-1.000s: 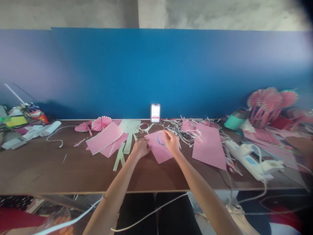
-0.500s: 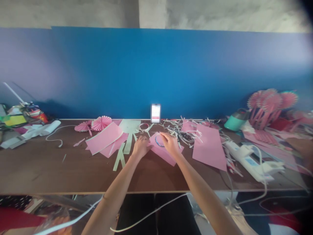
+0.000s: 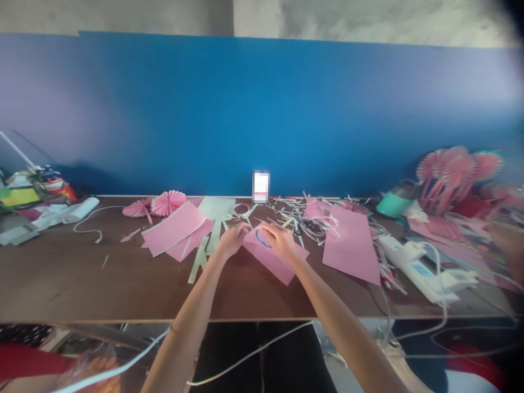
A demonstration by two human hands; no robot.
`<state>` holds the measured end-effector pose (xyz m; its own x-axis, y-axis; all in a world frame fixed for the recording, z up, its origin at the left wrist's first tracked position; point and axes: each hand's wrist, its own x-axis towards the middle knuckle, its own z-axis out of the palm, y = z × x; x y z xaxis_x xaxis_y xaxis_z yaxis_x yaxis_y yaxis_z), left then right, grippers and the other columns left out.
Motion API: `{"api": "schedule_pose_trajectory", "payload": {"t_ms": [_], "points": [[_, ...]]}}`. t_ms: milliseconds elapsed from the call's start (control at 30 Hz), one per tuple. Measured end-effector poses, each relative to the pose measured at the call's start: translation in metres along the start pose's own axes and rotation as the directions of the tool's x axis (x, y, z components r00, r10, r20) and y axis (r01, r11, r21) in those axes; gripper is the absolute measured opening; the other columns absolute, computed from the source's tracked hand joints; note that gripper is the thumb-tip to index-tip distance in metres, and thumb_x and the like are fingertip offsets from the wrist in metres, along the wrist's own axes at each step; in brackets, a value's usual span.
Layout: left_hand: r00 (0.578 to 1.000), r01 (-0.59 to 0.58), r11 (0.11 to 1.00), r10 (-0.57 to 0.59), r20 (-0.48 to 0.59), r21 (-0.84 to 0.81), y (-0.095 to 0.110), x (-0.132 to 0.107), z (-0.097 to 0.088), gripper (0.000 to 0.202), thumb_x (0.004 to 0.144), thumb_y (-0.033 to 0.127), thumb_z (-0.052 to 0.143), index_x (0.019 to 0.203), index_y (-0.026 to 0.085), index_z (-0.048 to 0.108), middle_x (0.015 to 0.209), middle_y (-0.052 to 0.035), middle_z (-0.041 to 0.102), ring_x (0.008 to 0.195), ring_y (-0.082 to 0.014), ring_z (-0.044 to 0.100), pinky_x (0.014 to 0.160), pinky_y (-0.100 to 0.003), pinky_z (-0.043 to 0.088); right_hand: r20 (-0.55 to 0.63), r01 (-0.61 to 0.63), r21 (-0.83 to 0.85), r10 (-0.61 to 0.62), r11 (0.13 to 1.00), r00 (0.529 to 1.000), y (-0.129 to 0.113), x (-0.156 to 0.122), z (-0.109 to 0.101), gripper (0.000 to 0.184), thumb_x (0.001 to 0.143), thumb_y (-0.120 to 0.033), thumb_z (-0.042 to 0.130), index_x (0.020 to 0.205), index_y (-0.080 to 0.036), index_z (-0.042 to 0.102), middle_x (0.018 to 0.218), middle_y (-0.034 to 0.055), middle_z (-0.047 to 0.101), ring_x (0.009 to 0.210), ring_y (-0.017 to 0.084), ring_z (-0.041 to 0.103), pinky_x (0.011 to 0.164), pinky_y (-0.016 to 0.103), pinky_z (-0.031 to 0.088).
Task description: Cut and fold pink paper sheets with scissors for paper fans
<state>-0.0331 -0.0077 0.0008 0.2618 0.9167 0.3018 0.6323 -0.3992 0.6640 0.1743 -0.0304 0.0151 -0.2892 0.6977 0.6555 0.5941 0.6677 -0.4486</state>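
A pink sheet of paper lies at a slant in front of me on the brown table. On its upper part is a roll of tape with a blue inner ring. My right hand is closed over the right side of the roll, with the fingers bent round its edge. At the sheet's left corner is my left hand, its fingers curled and pinched together. Whatever sits between those fingertips is too small to make out.
Pink sheets and folded paper fans lie left, beside pale green strips. Behind are a second tape roll and white scraps. Rightward are another pink sheet, a power strip and a co-worker's blurred hand.
The tape roll and my right hand have shifted a little left. My left hand has drawn slightly away from the sheet, its fingers now pinched. The pink sheet's left corner has moved left.
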Motion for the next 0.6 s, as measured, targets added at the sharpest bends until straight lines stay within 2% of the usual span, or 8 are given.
{"api": "schedule_pose_trajectory", "payload": {"t_ms": [100,200,400,600], "points": [[0.998,0.058,0.966,-0.055,0.02,-0.251,-0.0012,0.0035,0.0013,0.035,0.092,0.04,0.033,0.107,0.02,0.058,0.088,-0.0052,0.067,0.076,-0.0166,0.061,0.071,-0.029,0.046,-0.014,0.007,0.021,-0.007,1.0,1.0,-0.0013,0.0,0.001,0.026,0.094,-0.031,0.043,0.106,-0.023,0.065,0.096,0.0044,0.069,0.083,0.016,0.065,0.076,0.024,0.045],[0.995,0.097,0.891,-0.077,0.064,-0.444,-0.0001,0.005,0.0029,0.036,0.087,0.044,0.044,0.107,0.018,0.057,0.088,-0.0055,0.066,0.073,-0.0141,0.059,0.066,-0.025,0.045,-0.013,0.019,0.028,-0.018,0.999,1.0,-0.0025,0.0,0.002,0.026,0.094,-0.031,0.044,0.106,-0.023,0.065,0.096,0.0047,0.069,0.084,0.016,0.065,0.076,0.023,0.046],[0.986,0.164,0.781,-0.141,0.085,-0.602,0.0023,0.0045,0.0021,0.037,0.076,0.042,0.062,0.105,0.017,0.059,0.088,-0.0041,0.063,0.071,-0.0112,0.058,0.065,-0.023,0.044,-0.002,0.004,0.031,-0.003,1.0,1.0,-0.0049,0.0001,0.0004,0.027,0.094,-0.032,0.043,0.105,-0.023,0.066,0.095,0.0052,0.069,0.083,0.016,0.064,0.075,0.023,0.045],[0.973,0.179,0.653,-0.227,0.035,-0.736,-0.0026,0.0075,0.0003,0.042,0.069,0.037,0.072,0.103,0.016,0.059,0.09,-0.0037,0.061,0.074,-0.011,0.058,0.069,-0.025,0.047,-0.008,-0.013,0.052,0.013,0.999,1.0,-0.0026,0.0013,-0.0023,0.028,0.094,-0.03,0.042,0.105,-0.021,0.066,0.095,0.0056,0.068,0.084,0.015,0.063,0.076,0.023,0.043]]}}
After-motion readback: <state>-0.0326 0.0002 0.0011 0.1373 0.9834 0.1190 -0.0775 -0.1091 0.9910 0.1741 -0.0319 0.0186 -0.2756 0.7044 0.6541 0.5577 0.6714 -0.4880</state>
